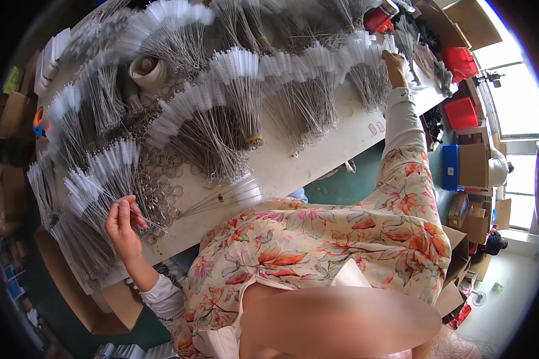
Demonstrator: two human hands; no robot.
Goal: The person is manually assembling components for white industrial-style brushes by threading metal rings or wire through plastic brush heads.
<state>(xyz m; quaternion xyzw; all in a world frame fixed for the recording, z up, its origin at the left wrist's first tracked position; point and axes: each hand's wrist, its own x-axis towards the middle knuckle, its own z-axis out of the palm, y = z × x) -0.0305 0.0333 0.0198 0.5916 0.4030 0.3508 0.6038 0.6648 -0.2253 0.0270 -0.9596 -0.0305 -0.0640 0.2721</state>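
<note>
Brushes (233, 107) lie fanned in bundles across the desk (335, 143). Left hand (123, 224), lower left, pinches one brush's wire stem; right hand (394, 63), upper right, reaches into a bundle, grip unclear.

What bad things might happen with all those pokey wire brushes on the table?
1. The left hand pinches thin wires amid a dense bunch of wire brushes; the ends may prick fingers.
2. Loose metal rings lie beside that hand near the table edge; a nudge might roll some off.
3. The right hand reaches far across to another fanned bundle; the sleeve might snag and drag brushes out of order.
</note>
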